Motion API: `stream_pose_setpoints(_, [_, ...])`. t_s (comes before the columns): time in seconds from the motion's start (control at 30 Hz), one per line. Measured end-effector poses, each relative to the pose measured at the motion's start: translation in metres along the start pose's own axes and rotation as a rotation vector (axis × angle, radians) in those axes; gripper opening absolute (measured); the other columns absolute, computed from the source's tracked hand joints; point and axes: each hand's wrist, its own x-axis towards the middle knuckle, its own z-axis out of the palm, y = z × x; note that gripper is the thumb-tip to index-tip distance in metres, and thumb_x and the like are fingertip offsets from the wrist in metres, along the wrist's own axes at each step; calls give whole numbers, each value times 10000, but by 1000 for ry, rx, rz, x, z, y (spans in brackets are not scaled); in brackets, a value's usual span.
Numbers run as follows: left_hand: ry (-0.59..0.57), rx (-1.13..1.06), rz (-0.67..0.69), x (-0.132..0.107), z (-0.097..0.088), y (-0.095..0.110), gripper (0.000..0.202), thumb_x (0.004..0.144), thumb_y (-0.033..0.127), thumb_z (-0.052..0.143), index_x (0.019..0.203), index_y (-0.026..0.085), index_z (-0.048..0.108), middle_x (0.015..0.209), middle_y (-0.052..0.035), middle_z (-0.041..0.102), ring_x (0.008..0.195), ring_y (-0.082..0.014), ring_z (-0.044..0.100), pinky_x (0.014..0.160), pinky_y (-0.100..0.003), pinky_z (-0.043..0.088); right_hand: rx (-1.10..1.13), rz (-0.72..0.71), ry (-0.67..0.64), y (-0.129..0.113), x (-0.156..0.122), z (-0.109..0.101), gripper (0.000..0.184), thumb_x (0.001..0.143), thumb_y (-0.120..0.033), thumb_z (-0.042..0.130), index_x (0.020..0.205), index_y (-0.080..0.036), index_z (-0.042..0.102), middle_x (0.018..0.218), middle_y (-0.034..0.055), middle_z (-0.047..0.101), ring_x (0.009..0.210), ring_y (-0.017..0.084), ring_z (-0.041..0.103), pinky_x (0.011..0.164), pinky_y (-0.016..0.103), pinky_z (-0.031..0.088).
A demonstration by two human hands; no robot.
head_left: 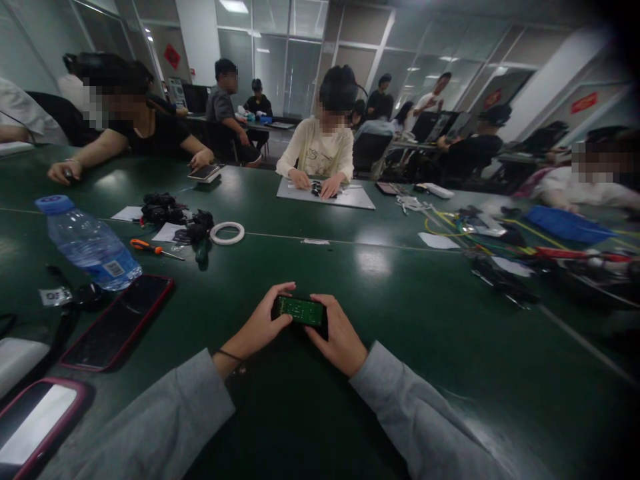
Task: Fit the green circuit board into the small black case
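Note:
A small green circuit board [301, 311] rests low over the dark green table [400, 320], held between both my hands. My left hand [263, 327] grips its left end, thumb on top and fingers curled under. My right hand [339, 337] clasps the right end with fingers closed round it. Both my arms wear grey sleeves, and a thin dark band circles my left wrist.
To my left lie a tipped water bottle [90, 243], a red-cased phone [117, 321], another phone [35, 423], an orange screwdriver [153, 249], black parts [163, 208] and a white ring [227, 233]. Cables and tools [505, 247] crowd the right. Several people sit opposite, one working on a grey mat [350, 197].

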Motion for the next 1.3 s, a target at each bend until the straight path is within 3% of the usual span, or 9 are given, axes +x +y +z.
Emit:
stream_pose_setpoints(0.67, [42, 60, 19, 0, 1, -3, 501, 788, 144, 558, 1276, 217, 469, 1327, -92, 483, 1235, -240, 447, 1075, -467, 326, 2, -10, 6, 1, 0, 1, 552, 789, -168, 572, 1291, -185, 344, 1214, 123, 457, 1132, 255, 469, 985, 486, 424])
stream_pose_setpoints(0.97, [40, 76, 30, 1, 2, -3, 471, 767, 116, 550, 1228, 199, 499, 1257, -84, 528, 1193, -227, 479, 1056, -434, 348, 23, -53, 13, -6, 1, -4, 530, 793, -247, 593, 1266, -184, 363, 1210, 130, 445, 1144, 274, 435, 991, 487, 392])
stream_pose_setpoints(1.17, [19, 115, -15, -1, 0, 7, 388, 772, 140, 549, 1157, 184, 538, 1182, -81, 550, 1117, -221, 520, 994, -410, 402, 273, 120, 48, 1, 8, -2, 243, 887, -275, 489, 1121, -209, 494, 1108, 80, 511, 1070, 223, 484, 967, 436, 404])
stream_pose_setpoints(1.3, [-1, 144, -38, -2, 1, 11, 364, 789, 161, 545, 1152, 185, 530, 1184, -81, 540, 1105, -218, 522, 970, -402, 421, 388, 185, 86, 9, 13, 1, 179, 859, -266, 535, 1028, -207, 539, 1041, 55, 542, 1027, 212, 511, 955, 419, 405])
